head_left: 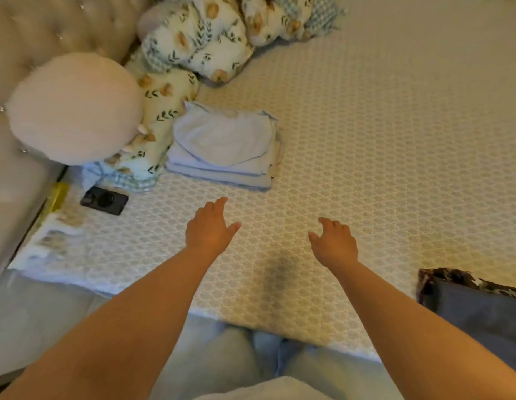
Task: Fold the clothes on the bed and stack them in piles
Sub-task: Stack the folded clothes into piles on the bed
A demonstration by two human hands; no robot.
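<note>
Head view: folded pale-blue pile (222, 147) sits centre-left on the bed (395, 125), parked by the floral pillows (193, 39) to keep the middle free; left hand (207, 229) and right hand (334, 243) hover below it, fingers loosely spread, holding nothing; dark unfolded garment (476, 310) lies at lower right, well apart from the right hand

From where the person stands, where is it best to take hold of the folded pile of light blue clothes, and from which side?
Probably by its two short sides, one hand each. The pile of light blue clothes lies flat on the bed, its layered edge facing the person. The left hand and right hand hover open just before it, so sliding fingers under the bottom layer from the near side should keep the stack together.
</note>
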